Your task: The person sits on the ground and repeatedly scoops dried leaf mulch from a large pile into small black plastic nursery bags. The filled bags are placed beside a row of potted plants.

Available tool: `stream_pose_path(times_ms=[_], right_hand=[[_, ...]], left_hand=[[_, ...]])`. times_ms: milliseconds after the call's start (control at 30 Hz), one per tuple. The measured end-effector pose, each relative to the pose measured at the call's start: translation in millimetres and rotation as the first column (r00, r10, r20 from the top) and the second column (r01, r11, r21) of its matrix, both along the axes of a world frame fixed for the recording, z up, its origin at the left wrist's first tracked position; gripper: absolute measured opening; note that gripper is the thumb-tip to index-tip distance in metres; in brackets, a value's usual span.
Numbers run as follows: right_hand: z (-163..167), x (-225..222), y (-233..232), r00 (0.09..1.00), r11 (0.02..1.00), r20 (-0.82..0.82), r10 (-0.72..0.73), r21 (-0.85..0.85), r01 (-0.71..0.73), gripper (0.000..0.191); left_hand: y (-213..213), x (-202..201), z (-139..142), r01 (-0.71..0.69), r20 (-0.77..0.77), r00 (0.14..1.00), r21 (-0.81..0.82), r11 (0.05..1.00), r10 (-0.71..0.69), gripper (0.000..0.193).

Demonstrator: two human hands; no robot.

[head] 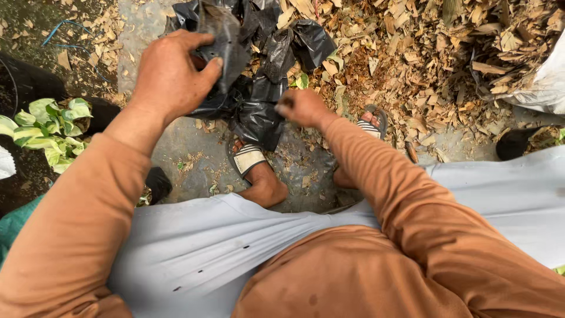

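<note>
**Two hands on a heap of black plastic bags**

Two orange sleeves [88, 218] reach out from you over your pale grey garment [194, 241], toward the heap of black plastic bags [253, 88], which lies on the wet concrete ground [188, 147] ahead of your knees.

Nearer to you than the heap, your sandalled feet stand on the concrete: one sandal [247, 158] sits just under the heap's near edge, the other [372, 125] to its right.

Your right hand [303, 108] is closed at the heap's near right edge, fingers curled tight on a fold of black plastic. Your left hand [170, 73] is at the heap's left side, higher up, pinching a loose black bag [223, 41] between thumb and bent fingers, knuckles up.

Left of the heap, well apart, a pale green leafy plant [50, 129] grows out of a dark pot. Right of the heap and beyond it, dry brown leaves [424, 65] cover the ground, some touching the plastic. Far to the right, a white sack [544, 82] lies at the leaves' edge.
</note>
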State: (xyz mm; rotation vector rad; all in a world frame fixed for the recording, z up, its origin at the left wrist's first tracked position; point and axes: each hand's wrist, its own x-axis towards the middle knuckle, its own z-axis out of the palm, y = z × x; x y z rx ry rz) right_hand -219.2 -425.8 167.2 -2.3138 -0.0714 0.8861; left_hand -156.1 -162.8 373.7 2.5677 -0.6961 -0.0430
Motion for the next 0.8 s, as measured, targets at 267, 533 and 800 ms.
stream_pose_path(times_ms=[267,533,800], right_hand=[[43.6,20.2,-105.5,0.891,0.805,-0.002,-0.454,0.427,0.411,0.027],[20.7,-23.2,-104.7,0.952,0.997,0.302,-0.048,0.071,0.028,0.017],[-25.8,-50.5,-96.4,0.931,0.848,-0.155,-0.33,0.384,0.365,0.023]], left_hand=[[-97.4,-3.1,-121.1,-0.242,-0.464,0.879,-0.242,0.939,0.107,0.035],[-158.3,-35.6,-184.7,-0.567,-0.836,0.495,-0.103,0.818,0.237,0.044],[-174.1,-67.2,-185.6,-0.428,-0.705,0.63,0.036,0.903,0.327,0.086]])
